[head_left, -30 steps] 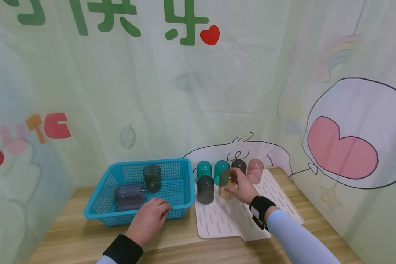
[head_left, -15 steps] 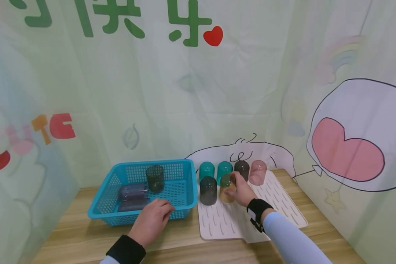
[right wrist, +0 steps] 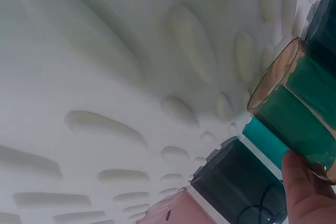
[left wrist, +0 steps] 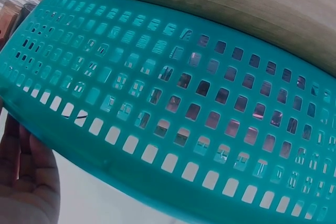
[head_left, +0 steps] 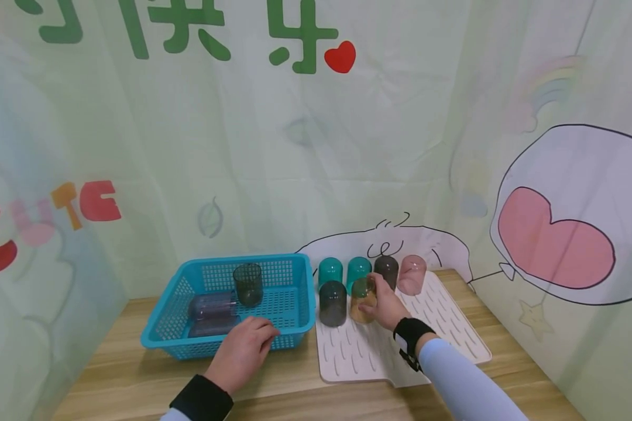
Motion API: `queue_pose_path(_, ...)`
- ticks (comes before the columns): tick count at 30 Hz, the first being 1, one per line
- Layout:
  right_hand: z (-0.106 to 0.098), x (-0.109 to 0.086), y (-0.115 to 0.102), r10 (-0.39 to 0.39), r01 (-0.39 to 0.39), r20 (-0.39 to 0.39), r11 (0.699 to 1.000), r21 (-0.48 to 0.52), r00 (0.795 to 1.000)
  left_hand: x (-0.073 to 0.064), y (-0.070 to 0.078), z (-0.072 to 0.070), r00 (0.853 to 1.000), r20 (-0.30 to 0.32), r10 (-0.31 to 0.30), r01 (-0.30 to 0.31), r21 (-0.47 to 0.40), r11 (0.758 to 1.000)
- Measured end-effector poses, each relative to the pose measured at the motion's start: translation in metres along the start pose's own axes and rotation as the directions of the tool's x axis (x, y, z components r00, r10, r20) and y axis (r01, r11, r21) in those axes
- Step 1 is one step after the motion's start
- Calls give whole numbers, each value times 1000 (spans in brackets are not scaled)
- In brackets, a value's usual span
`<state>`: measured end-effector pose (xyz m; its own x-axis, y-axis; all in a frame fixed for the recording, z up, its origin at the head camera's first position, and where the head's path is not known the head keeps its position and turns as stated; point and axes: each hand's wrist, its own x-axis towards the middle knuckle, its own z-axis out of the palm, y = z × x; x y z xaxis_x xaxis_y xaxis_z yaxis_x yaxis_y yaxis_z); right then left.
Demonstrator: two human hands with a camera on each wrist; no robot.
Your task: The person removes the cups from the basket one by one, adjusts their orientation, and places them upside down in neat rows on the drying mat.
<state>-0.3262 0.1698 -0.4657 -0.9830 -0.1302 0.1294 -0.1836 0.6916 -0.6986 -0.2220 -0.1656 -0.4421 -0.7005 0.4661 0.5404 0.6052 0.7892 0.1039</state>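
On the white ridged mat (head_left: 355,356), my right hand (head_left: 388,305) holds an amber drinking glass (head_left: 361,310) that stands upside down. In the right wrist view the fingers (right wrist: 302,187) lie against this amber glass (right wrist: 278,74), its rim on the mat. A dark grey glass (head_left: 333,307) stands just left of it. Behind are two teal glasses (head_left: 330,272), another dark glass (head_left: 386,270) and a pink glass (head_left: 412,275), all inverted. My left hand (head_left: 242,351) is at the front rim of the blue plastic basket (head_left: 287,338), fingers loosely bent, gripping no glass.
Inside the basket, a dark glass (head_left: 248,285) stands upright and purplish glasses (head_left: 212,306) lie on their sides. Basket and mat sit side by side on a wooden table (head_left: 274,389). A printed cloth (head_left: 253,146) hangs behind.
The right hand has lowered the amber glass slightly onto the mat and stays on it. My left hand keeps its place at the basket. The head view has shifted slightly.
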Motion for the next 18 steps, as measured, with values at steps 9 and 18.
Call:
queue_pose_path(9, 2, 0, 2, -7, 6, -12, 999, -43, 1000, -1, 0, 0, 1000, 3, -2, 2, -5, 1000)
queue_pose_path(18, -6, -6, 2, -76, 74, -14, 991, -111, 997, 0, 0, 0, 1000, 4, -8, 8, -3, 1000)
